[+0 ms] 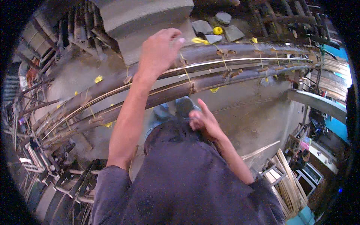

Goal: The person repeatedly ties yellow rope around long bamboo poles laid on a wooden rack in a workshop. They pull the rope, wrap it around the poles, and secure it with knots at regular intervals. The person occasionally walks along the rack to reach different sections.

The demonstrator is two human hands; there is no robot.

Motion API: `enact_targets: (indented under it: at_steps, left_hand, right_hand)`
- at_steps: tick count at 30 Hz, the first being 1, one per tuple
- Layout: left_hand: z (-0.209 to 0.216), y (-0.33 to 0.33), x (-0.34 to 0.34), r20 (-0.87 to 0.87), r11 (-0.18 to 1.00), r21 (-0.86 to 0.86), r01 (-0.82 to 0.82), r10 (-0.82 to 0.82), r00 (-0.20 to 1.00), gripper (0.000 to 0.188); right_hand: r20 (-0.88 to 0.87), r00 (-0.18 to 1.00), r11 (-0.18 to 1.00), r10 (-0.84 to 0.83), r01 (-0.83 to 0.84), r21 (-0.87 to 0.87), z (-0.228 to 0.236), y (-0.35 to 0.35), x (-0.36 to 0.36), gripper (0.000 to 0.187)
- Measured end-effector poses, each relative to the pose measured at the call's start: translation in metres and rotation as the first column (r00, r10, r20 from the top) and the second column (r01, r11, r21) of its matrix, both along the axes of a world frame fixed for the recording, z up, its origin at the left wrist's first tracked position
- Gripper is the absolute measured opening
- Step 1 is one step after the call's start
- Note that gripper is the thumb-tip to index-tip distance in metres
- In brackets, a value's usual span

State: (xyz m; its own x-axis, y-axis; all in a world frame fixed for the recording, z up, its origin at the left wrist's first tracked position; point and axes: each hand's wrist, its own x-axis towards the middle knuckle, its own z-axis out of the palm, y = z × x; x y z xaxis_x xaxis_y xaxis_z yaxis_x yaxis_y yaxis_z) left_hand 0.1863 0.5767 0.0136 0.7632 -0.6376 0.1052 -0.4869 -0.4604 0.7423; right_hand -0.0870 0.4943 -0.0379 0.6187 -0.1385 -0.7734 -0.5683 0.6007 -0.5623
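Dark shirt (pixel 187 180) nearest, filling the lower middle, with both forearms reaching out from it. Left hand (pixel 161 50) over the far pole (pixel 204 53), arm across the near pole (pixel 168 93); fingers loosely curled, thumb near them; cannot tell whether cord is pinched between. Right hand (pixel 204 122) on the body side of the near pole, half open, one finger raised, others bent in; blurred, nothing seen in it. Both poles run side by side across the view, a pale strip (pixel 270 59) lying lengthwise between them. Thin yellow ties cross at intervals, presumably keeping poles and strip in line. Short wooden pieces (pixel 226 52) sit where ties meet the poles, perhaps to keep cord from slipping. Loose yellow cord (pixel 200 40) lies just right of the left hand, likely left within reach. Beyond, a yellow roll (pixel 218 30) rests among grey blocks (pixel 202 27).
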Motion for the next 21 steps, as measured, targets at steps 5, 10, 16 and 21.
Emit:
enact_targets:
  at_steps: [5, 10, 16, 21]
  left_hand:
    - [-0.027, 0.033, -0.028, -0.073, 0.963, 0.248, 0.106, -0.09, 0.993, 0.029]
    - [-0.071, 0.029, -0.089, -0.402, 0.855, -0.466, -0.227, 0.024, 0.915, 0.033]
    - [-0.067, 0.009, -0.072, 0.216, 0.969, 0.178, -0.172, 0.132, 0.967, 0.014]
    - [-0.071, 0.0, -0.07, 0.268, 0.987, 0.079, -0.141, 0.115, 0.957, 0.013]
  right_hand:
    - [0.111, 0.753, 0.552, 0.649, -0.366, -0.749, 0.0, -0.035, 0.045, 0.022]
    - [-0.224, 0.056, -0.223, 0.973, -0.029, -0.974, 0.192, -0.03, 0.179, 0.013]
    - [-0.418, 0.509, -0.194, 0.753, -0.435, -0.879, 0.097, -0.053, 0.298, 0.025]
    - [0.483, 0.741, 0.846, 0.466, -0.212, -0.49, -0.004, -0.076, 0.276, 0.03]
